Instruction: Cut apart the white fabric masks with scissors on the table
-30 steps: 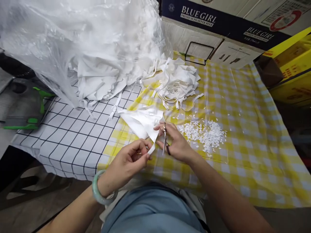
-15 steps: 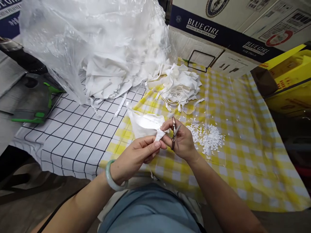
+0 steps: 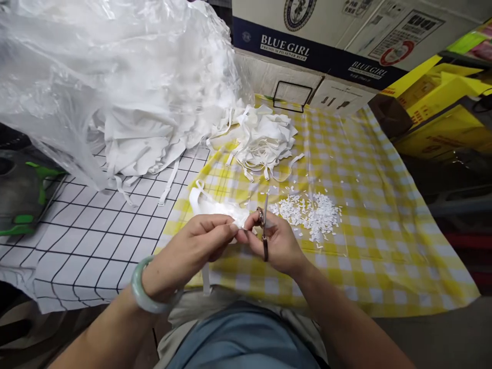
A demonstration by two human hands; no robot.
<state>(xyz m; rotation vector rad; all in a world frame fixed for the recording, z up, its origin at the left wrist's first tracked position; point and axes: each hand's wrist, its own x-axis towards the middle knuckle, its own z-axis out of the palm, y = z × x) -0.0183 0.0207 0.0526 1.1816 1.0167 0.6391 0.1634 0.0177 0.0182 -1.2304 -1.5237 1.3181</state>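
My left hand [image 3: 198, 248], with a pale green bangle at the wrist, pinches the edge of a white cloth garment piece [image 3: 221, 206] between thumb and fingers. A thin strap of it sticks up at the far left end, and a white band hangs below the hand. My right hand [image 3: 279, 246] has small scissors [image 3: 265, 220] hooked on its fingers, blades pointing away from me. Its thumb and fingertip also meet the cloth, close to my left fingertips. Just right of the scissors lies a heap of tiny white clippings [image 3: 317, 212] on the yellow checked cloth [image 3: 369, 246].
A pile of white pieces with straps [image 3: 265, 138] lies beyond my hands. A large clear plastic bag [image 3: 154, 66] spills more white pieces at back left. Behind stand a beer carton [image 3: 326, 41] and a black wire stand [image 3: 292, 96]; yellow bags [image 3: 449, 128] are at right.
The view has shifted, and both hands sit a little lower with the garment piece. Its cloth is now more bunched, and the scissors have turned more upright in my right hand.
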